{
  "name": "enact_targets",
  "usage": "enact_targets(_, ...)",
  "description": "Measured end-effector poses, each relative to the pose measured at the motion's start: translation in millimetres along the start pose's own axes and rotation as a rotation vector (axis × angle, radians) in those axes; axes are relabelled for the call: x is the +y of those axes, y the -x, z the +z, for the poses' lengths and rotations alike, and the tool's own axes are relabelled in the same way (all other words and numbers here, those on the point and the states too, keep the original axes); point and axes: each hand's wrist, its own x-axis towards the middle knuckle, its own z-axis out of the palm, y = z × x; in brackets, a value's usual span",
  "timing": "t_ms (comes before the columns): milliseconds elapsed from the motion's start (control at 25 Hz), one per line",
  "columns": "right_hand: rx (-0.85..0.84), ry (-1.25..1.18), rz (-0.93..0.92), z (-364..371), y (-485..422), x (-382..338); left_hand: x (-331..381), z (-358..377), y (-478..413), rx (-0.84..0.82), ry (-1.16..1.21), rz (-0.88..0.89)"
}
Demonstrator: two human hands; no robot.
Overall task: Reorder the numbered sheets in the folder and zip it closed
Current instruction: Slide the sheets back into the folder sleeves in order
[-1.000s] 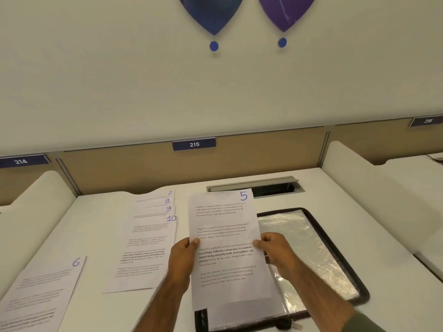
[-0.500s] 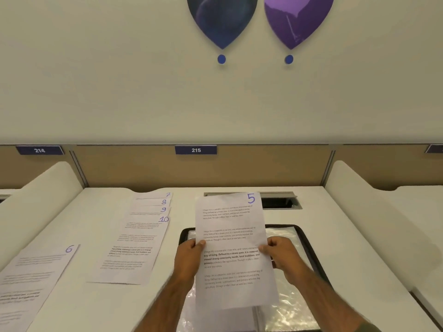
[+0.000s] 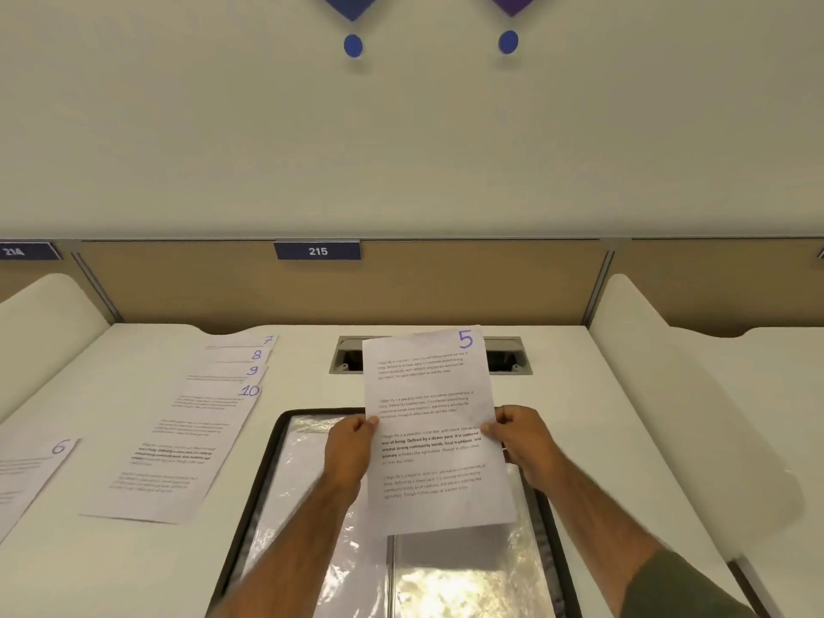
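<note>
So, closest to the camera: two bare forearms reach in from the bottom edge, the right one with a bit of olive-green sleeve (image 3: 682, 591). Under them lies the open black-edged zip folder with shiny clear plastic pockets (image 3: 267, 461), flat on the white desk (image 3: 602, 439).

What's changed: a second ago that folder sat off to the right of the paper, and now it's squarely underneath. The grip hasn't changed at all. My read is that it's still mid-sort, with this page out of the pockets and not put anywhere yet, and zipping is a long way off.

The left hand (image 3: 350, 452) pinches the left edge of the white printed sheet marked 5 (image 3: 428, 417), thumb on the front and fingers curled behind. The right hand (image 3: 526, 443) does the same on the right edge. Both grip about halfway up. The page hangs upright in the air, tilted slightly, touching nothing but the fingers.

Further out on the left is a single white sheet marked 6 (image 3: 26, 475). Beyond it there's a fanned stack of white sheets showing 7, 8, 9 and 10 (image 3: 191, 439), well apart from the folder.

Behind the held page is a grey cable slot in the desk (image 3: 508, 356), then the tan partition with a blue 215 label (image 3: 317, 251).
</note>
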Motion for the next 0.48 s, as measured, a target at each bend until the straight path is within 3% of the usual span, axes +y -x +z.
enact_targets(200,0.040,-0.135,0.047,-23.6,-33.9,-5.4,-6.9,15.4,-31.1,0.055,-0.016,0.042)
enact_targets(320,0.076,-0.204,0.070,-33.8,-61.3,-15.3,-26.7,24.1,-43.4,0.107,-0.206,0.131)
enact_targets(480,0.094,-0.283,0.054,-38.4,-98.6,-32.7,-34.7,50.7,-59.1,-0.039,-0.485,0.219)
